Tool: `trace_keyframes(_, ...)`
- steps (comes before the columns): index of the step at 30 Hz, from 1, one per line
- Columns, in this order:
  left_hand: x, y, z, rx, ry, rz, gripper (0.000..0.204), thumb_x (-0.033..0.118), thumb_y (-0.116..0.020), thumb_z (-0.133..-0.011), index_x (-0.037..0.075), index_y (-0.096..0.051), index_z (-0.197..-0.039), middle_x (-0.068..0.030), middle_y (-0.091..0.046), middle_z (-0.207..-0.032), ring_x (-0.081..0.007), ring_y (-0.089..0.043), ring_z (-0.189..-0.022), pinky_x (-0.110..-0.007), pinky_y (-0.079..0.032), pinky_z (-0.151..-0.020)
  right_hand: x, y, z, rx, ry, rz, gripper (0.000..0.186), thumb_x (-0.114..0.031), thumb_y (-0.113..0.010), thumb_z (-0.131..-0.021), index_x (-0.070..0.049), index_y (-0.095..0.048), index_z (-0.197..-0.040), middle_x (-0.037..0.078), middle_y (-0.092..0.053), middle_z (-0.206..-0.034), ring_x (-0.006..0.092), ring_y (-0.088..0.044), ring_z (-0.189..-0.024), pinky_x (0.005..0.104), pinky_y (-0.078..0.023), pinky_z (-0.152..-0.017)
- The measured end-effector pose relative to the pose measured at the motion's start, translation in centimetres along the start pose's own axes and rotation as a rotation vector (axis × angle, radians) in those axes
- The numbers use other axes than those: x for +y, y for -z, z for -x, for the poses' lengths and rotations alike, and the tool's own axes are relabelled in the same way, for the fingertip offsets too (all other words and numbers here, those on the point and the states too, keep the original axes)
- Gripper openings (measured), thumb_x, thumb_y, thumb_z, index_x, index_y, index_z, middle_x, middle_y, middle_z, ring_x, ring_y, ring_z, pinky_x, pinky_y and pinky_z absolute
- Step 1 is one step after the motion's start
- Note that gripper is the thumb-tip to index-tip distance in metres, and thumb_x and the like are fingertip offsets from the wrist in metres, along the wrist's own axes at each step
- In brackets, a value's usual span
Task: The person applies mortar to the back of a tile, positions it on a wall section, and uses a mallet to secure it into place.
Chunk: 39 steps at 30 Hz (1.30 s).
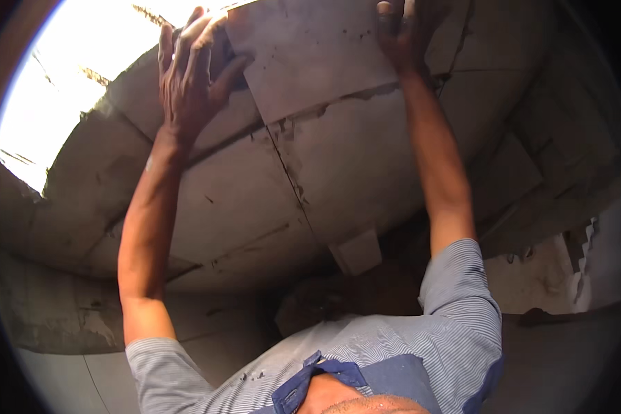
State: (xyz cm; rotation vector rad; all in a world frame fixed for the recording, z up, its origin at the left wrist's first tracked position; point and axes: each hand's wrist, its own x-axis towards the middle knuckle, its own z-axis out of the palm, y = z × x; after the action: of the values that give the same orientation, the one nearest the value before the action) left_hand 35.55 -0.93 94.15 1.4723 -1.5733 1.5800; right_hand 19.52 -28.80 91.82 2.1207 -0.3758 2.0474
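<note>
Both my arms reach out over a surface of large pale grey tiles. My left hand [190, 90] has its fingers spread at the left edge of a tile [310, 62] at the top of the view. On the right part of the same tile lies my right hand [403, 48], its fingers stretched out toward the top edge and partly in shadow. Neither hand shows anything held. The tile's lower edge has a rough, dark joint smeared with mortar. Its far edge is cut off by the frame.
Neighbouring tiles [352, 159] have dark joints and mortar smears. Glaring light fills a bright area [55, 90] at the upper left, with a ragged edge. A small pale block [359, 252] sits near my chest. A broken-edged pale slab [538, 276] is at the right.
</note>
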Motion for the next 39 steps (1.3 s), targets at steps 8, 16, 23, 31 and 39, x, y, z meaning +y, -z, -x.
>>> trace_keyframes(8, -0.4, -0.9, 0.0, 0.036, -0.079, -0.013, 0.059, 0.032, -0.074, -0.077, 0.004, -0.049, -0.123, -0.0135, -0.054, -0.122, -0.0301, -0.048, -0.122, -0.048, -0.028, -0.108, -0.7, -1.7, 3.4, 0.003, 0.148, -0.033, 0.082, -0.06, -0.021, -0.094, -0.001, -0.004, -0.148, 0.019, -0.008, -0.155, 0.0334, -0.005, -0.143, 0.0556, 0.005, -0.111)
trace_keyframes(16, -0.6, 0.3, 0.7, -0.055, -0.009, -0.07, 0.061, 0.041, -0.071, -0.078, 0.007, -0.049, -0.124, -0.0121, -0.053, -0.123, -0.0261, -0.045, -0.125, -0.047, -0.027, -0.109, -1.2, -0.2, 5.5, 0.008, 0.146, -0.037, 0.079, -0.059, -0.02, -0.095, -0.004, -0.004, -0.149, 0.02, -0.008, -0.154, 0.0341, -0.007, -0.143, 0.0569, 0.008, -0.11)
trace_keyframes(23, -0.6, 1.0, -0.2, 0.012, 0.009, -0.024, 0.055, 0.025, -0.079, -0.072, 0.006, -0.056, -0.118, -0.0088, -0.06, -0.117, -0.0273, -0.057, -0.106, -0.042, -0.039, -0.096, 2.7, -4.5, 4.0, 0.095, 0.425, 0.149, 0.085, -0.057, -0.042, -0.091, 0.002, -0.016, -0.145, 0.023, -0.025, -0.148, 0.039, -0.019, -0.14, 0.0591, -0.002, -0.11)
trace_keyframes(31, 0.7, 0.9, 0.5, -0.05, 0.031, -0.014, 0.058, 0.036, -0.071, -0.079, 0.012, -0.051, -0.127, -0.0051, -0.055, -0.124, -0.0214, -0.045, -0.127, -0.045, -0.021, -0.113, -0.6, -2.7, 0.4, 0.019, 0.212, -0.085, 0.084, -0.056, -0.039, -0.092, -0.001, -0.009, -0.147, 0.024, -0.017, -0.152, 0.04, -0.018, -0.14, 0.0636, -0.001, -0.107)
trace_keyframes(39, 0.2, 0.8, -0.4, -0.06, 0.044, -0.025, 0.058, 0.034, -0.071, -0.079, 0.013, -0.05, -0.128, -0.0037, -0.053, -0.126, -0.0205, -0.046, -0.126, -0.046, -0.022, -0.113, -0.3, -2.8, -0.3, -0.024, 0.134, -0.069, 0.087, -0.061, -0.032, -0.091, 0.001, -0.011, -0.147, 0.021, -0.017, -0.152, 0.0384, -0.018, -0.14, 0.0649, -0.001, -0.107)
